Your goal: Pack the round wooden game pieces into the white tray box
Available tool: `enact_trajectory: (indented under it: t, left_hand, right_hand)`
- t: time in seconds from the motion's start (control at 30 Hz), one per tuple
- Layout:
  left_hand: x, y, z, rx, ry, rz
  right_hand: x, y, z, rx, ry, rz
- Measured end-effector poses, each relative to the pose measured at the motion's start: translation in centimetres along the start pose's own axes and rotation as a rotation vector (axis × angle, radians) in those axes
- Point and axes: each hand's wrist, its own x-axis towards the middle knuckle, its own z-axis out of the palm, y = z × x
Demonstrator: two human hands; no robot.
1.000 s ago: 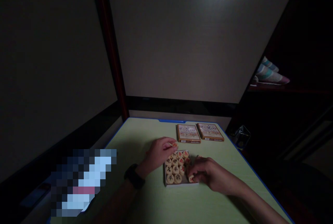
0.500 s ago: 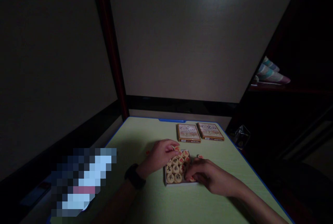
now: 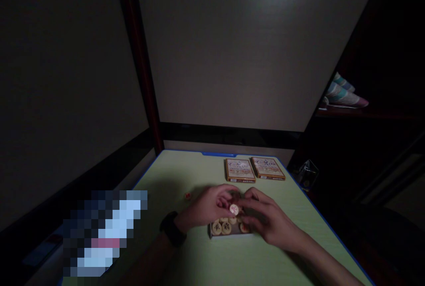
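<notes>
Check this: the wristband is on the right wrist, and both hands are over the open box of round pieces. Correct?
Wrong wrist: the head view shows the wristband on the left. The left hand and right hand are over the open box of round pieces.

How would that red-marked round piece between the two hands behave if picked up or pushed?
The round piece would probably feel stiff: its outline shows no obvious bend. It's likely light, being small beside the left hand. Its circular shape suggests it might roll if set on edge.
</notes>
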Motion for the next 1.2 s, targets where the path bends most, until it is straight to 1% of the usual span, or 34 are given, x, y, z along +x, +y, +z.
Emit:
enact_trajectory:
  t: [0.13, 0.23, 0.33, 0.37, 0.43, 0.5, 0.57, 0.73, 0.97, 1.07, 1.2]
  left_hand:
    - [-0.5, 0.5, 0.2, -0.052, -0.163, -0.038]
    - [-0.5, 0.5, 0.2, -0.043, -0.212, -0.07]
    - [-0.5, 0.5, 0.1, 0.015, -0.174, -0.069]
    - [-0.5, 0.7, 0.1, 0.088, -0.139, -0.053]
    - [-0.6, 1.0, -0.1, 0.314, -0.055, 0.005]
    - [-0.7, 1.4, -0.2, 0.528, -0.013, 0.083]
    - [-0.9, 1.6, -0.2, 0.634, -0.032, 0.155]
    - [-1.1, 1.3, 0.0, 0.688, -0.093, 0.246]
    - [-1.4, 1.8, 0.6, 0.866, -0.183, 0.322]
    - [-1.4, 1.8, 0.7, 0.894, -0.214, 0.364]
    - [-1.4, 1.6, 0.7, 0.896, -0.215, 0.366]
  right_hand:
    - [0.2, -0.5, 0.4, -0.033, -0.142, -0.023]
    - [0.3, -0.7, 0.4, -0.017, -0.188, -0.03]
    - [0.3, -0.6, 0.0, 0.006, -0.19, 0.0]
    - [0.3, -0.5, -0.2, 0.013, -0.19, 0.021]
    - [0.2, -0.2, -0.5, 0.016, -0.209, 0.071]
    - [0.2, 0.3, -0.7, 0.001, -0.247, 0.113]
    - [0.2, 0.7, -0.8, -0.028, -0.284, 0.136]
    - [0.2, 1.3, -0.7, -0.072, -0.309, 0.161]
    - [0.1, 1.1, -0.8, -0.05, -0.32, 0.139]
    - [0.0, 1.2, -0.7, -0.058, -0.312, 0.139]
    - [-0.1, 1.2, -0.5, -0.057, -0.32, 0.148]
